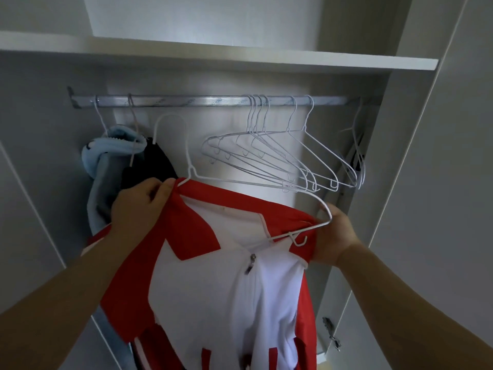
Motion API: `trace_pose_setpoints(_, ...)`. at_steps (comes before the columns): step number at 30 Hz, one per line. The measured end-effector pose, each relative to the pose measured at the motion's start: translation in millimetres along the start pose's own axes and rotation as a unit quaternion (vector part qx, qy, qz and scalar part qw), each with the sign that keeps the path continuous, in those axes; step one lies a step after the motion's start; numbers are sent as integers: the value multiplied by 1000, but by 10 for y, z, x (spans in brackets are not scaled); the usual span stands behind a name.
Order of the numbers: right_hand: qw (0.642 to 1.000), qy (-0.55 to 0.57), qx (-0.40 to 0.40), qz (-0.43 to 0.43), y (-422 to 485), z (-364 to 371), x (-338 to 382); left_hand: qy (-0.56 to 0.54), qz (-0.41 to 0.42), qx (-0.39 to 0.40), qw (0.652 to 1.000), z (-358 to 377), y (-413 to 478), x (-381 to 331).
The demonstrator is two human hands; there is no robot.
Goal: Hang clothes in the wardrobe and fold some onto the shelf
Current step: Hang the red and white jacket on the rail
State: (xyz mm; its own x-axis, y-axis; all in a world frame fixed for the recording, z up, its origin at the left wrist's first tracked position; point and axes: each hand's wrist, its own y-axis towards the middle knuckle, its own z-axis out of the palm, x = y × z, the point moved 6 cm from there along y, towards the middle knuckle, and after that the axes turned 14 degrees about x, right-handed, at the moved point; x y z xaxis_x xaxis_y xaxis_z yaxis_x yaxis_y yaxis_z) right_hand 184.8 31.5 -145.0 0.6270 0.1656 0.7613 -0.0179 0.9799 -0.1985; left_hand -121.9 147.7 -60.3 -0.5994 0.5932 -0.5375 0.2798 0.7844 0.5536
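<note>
Left hand (138, 206) pinches the red-white jacket (213, 289) collar. Right hand (333, 236) grips its shoulder plus the white hanger (240, 182) end. Both sit below the rail (200, 100), hook just under it, not touching.

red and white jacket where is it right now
Head view, centre and low: the red and white jacket is held up below the rail, left hand gripping its collar, right hand its other shoulder and the wire hanger.

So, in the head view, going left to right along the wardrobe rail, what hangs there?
Along the rail: light blue garment → black garment → bunch of empty white hangers → lone hanger at the far right. The red-and-white top is held below it, not hung yet.
</note>
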Motion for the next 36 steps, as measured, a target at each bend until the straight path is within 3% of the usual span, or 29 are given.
trace_pose_setpoints(7, 996, -52, -61, 37, -9, -97, -102, -74, -23, 69, 995, 314, -106, -149)
trace_pose_setpoints(13, 989, -87, -107, 49, -65, -114, -80, -161, -91, 49, 982, 344, -136, -13)
trace_pose_setpoints(16, 993, -76, -83, 28, -81, -61, -26, -260, -133, 57, 955, 397, -160, 56)
trace_pose_setpoints(19, 996, -50, -57, 39, -49, 28, -139, -387, -197, -12, 901, 419, -169, 101)
trace_pose_setpoints(20, 996, -43, -58, 47, -34, 48, -189, -393, -199, -32, 897, 411, -155, 82)
trace_pose_setpoints(23, 993, -44, -86, 66, -40, 41, -237, -337, -144, -39, 930, 363, -117, -27)
trace_pose_setpoints(27, 987, -22, -136, 81, -126, -115, -224, -215, -38, 11, 976, 348, -220, -112)
trace_pose_setpoints(33, 986, 3, -143, 90, -149, -222, -270, -120, 52, 48, 990, 346, -247, -149)
trace_pose_setpoints(36, 983, -46, -159, 75, -149, -245, -180, -110, 81, 82, 987, 367, -266, -146)
